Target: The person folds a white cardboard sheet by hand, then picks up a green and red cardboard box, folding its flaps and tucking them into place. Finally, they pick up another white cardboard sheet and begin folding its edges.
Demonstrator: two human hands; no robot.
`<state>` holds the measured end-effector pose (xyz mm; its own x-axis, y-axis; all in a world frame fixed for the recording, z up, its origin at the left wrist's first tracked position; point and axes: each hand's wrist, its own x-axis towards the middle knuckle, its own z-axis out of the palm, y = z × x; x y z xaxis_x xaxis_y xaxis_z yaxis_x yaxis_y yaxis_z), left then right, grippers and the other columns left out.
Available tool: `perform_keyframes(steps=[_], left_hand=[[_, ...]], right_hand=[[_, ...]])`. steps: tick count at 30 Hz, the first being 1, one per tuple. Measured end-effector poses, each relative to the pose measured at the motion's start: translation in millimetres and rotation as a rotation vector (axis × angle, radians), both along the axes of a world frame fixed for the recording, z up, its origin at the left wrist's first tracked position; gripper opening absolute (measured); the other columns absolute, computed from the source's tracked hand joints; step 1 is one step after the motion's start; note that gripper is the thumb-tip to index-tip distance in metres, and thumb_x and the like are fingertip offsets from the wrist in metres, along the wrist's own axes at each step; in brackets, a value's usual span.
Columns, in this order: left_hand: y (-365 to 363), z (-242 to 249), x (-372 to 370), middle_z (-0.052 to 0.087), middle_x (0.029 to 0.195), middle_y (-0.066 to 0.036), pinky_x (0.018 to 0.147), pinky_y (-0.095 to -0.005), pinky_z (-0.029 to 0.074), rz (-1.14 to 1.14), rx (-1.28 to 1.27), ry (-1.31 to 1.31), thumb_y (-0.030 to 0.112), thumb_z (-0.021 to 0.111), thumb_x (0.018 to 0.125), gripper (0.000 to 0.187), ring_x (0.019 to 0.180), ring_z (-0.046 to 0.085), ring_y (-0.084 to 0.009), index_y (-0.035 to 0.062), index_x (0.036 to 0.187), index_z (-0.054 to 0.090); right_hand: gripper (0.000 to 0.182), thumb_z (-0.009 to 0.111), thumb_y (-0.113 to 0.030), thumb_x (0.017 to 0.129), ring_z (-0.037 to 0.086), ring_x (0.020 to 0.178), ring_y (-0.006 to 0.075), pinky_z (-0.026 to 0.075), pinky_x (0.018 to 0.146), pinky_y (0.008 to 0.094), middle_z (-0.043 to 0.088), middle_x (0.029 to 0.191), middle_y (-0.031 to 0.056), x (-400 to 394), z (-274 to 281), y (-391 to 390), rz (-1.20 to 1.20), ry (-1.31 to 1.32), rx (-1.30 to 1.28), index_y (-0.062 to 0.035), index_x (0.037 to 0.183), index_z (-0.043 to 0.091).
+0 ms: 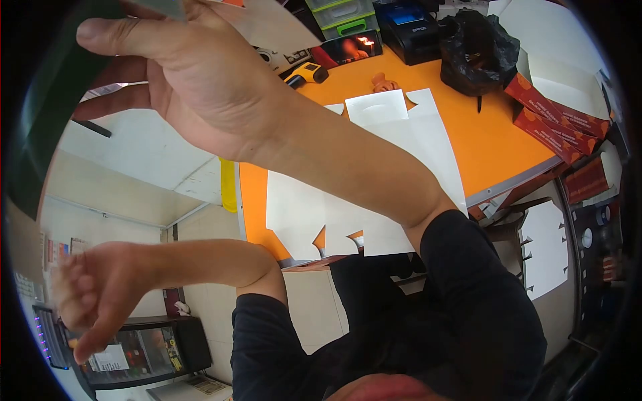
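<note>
My right hand (194, 93) is raised at the upper left. Its thumb lies over a dark green panel (33, 154), and the fingers go behind the panel's edge. Most of the panel runs out of view. My left hand (100, 287) hangs lower left with its thumb pointing down. Its fingers are half curled and blurred, and I see nothing in them. Under my right forearm, a white die-cut cardboard sheet (428, 144) with notched edges lies flat on the orange tabletop (481, 150).
A black plastic bag (478, 53) stands by a black printer (408, 30). Red boxes (548, 120) are stacked on the right. At the back lie a yellow handheld device (309, 73) and a phone-like screen (344, 50). Another notched white sheet (545, 247) stands below right.
</note>
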<state>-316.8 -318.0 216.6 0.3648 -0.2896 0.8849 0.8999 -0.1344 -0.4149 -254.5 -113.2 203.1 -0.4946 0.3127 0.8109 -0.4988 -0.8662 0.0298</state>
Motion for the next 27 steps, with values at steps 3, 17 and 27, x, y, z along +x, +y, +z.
perform_keyframes(steps=[3, 17, 27], left_hand=[[3.1, -13.2, 15.9, 0.057, 0.079, -0.011, 0.074, -0.0394, 0.043, 0.176, -0.541, -0.595, 0.062, 0.035, 0.085, 0.062, 0.079, 0.055, -0.0248, 0.0045, 0.087, 0.056], [27.2, -7.5, 11.9, 0.06, 0.095, -0.02, 0.08, -0.0323, 0.05, -0.068, -0.018, -0.436, 0.016, 0.047, 0.09, 0.026, 0.092, 0.06, -0.0264, -0.005, 0.102, 0.056], [43.9, 3.1, 18.8, 0.057, 0.103, -0.019, 0.086, -0.0454, 0.044, -0.215, 0.004, -0.226, 0.013, 0.05, 0.089, 0.022, 0.094, 0.057, -0.0281, -0.0027, 0.104, 0.052]], right_hand=[[0.009, 0.057, -0.002, 0.082, 0.062, 0.078, 0.021, 0.056, 0.06, 0.0352, 0.062, 0.085, 0.0065, 3.2, -0.7, -3.6, 0.104, 0.046, -0.009, -0.0004, 0.09, 0.058], [0.074, 0.079, -0.033, 0.064, 0.061, 0.084, 0.0238, 0.054, 0.068, 0.0349, 0.058, 0.094, 0.0194, -17.8, -17.0, -24.6, -0.115, 0.071, 0.549, 0.0128, 0.11, 0.044], [0.031, 0.064, -0.026, 0.078, 0.058, 0.075, 0.0242, 0.053, 0.063, 0.0352, 0.059, 0.084, 0.0122, -0.5, -14.7, -26.3, 0.225, -0.09, 0.373, 0.0011, 0.091, 0.057]])
